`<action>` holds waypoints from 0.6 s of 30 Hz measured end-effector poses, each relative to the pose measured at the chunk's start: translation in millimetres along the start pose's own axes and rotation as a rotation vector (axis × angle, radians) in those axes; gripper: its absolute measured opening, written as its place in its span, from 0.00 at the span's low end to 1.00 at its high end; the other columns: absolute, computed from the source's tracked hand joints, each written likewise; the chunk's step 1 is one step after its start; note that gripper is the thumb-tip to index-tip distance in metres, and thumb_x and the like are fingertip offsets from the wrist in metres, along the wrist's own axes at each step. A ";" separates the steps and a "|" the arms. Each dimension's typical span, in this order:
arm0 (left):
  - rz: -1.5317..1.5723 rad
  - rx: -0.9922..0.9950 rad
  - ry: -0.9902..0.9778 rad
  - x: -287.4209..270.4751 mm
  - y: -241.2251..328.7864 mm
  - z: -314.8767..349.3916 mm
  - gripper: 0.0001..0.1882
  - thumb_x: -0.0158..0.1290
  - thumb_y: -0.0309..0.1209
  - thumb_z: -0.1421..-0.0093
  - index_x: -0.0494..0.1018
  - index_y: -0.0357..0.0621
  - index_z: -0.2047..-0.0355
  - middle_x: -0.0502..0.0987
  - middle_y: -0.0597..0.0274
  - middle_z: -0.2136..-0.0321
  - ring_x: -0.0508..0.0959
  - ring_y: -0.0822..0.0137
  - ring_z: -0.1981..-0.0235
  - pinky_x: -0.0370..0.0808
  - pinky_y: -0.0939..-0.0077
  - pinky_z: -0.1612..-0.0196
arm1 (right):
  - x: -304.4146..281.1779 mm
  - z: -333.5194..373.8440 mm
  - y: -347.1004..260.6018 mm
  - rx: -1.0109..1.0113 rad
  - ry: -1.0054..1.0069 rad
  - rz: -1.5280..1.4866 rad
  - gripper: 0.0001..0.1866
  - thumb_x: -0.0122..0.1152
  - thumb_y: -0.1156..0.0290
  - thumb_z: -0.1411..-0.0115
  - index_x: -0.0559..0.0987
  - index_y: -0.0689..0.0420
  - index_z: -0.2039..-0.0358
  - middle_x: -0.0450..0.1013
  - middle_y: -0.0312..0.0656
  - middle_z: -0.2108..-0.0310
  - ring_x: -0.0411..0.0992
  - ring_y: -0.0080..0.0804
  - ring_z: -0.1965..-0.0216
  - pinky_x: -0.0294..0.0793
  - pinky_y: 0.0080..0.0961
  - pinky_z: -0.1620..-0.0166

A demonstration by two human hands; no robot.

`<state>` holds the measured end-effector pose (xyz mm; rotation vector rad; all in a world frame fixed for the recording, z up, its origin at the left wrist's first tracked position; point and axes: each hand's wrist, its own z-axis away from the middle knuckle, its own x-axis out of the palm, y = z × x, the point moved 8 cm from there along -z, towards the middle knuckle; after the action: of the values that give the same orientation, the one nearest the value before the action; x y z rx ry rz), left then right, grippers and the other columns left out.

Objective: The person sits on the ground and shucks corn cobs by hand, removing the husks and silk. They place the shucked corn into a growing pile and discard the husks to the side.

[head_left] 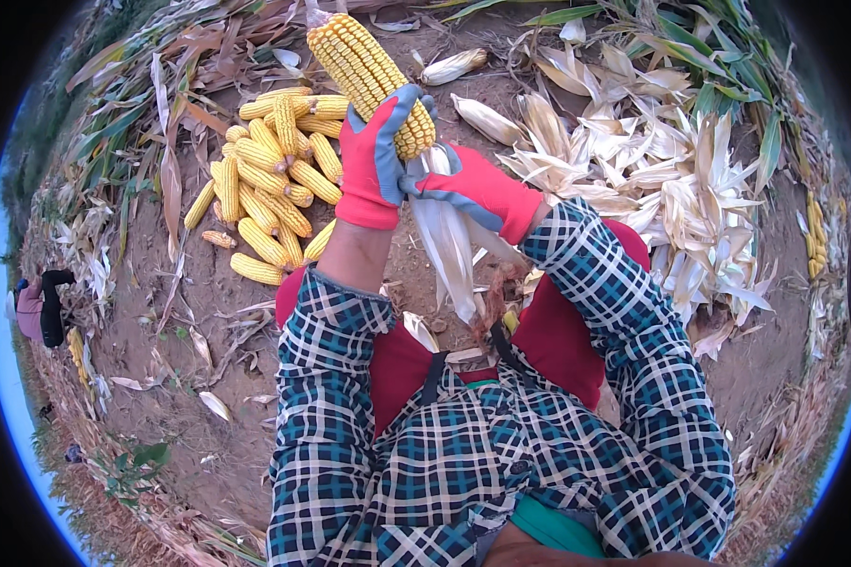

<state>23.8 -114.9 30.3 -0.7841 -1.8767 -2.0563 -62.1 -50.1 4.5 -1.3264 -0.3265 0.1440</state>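
head view, looking down at a seated person in a blue-and-white plaid shirt and red trousers on bare soil. the left hand (376,156), in a red glove with a grey-blue palm, is wrapped around the lower part of a large yellow corn cob (369,71), its fingers clamped on the cob, which points up and to the left, away from the body. the right hand (473,189), in a matching glove, has its fingers closed on the pale husk leaves (449,250) that hang from the base of the cob down toward the lap; the two hands sit just beside each other at the cob's base. to the left of the hands, a pile of husked yellow cobs (269,184) lies on the ground (208,378). to the right, a heap of stripped pale husks (671,180) spreads across the soil, with two unhusked ears (454,66) near the top edge. dry stalks and leaves ring the cleared patch. another person (40,307) is partly visible at the far left edge.
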 end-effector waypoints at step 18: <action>0.352 0.290 0.405 -97.9 46.5 -37.4 0.22 0.61 0.42 0.48 0.69 0.47 0.56 0.73 0.64 0.62 0.75 0.66 0.61 0.73 0.66 0.54 | -34.6 52.7 -85.5 -0.613 0.508 0.069 0.19 0.61 0.75 0.43 0.73 0.65 0.51 0.76 0.40 0.64 0.74 0.20 0.64 0.73 0.18 0.59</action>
<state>120.5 -174.7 15.6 -0.5288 -1.6226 -1.5456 -118.4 -31.8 92.7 -1.9202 0.1252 -0.2567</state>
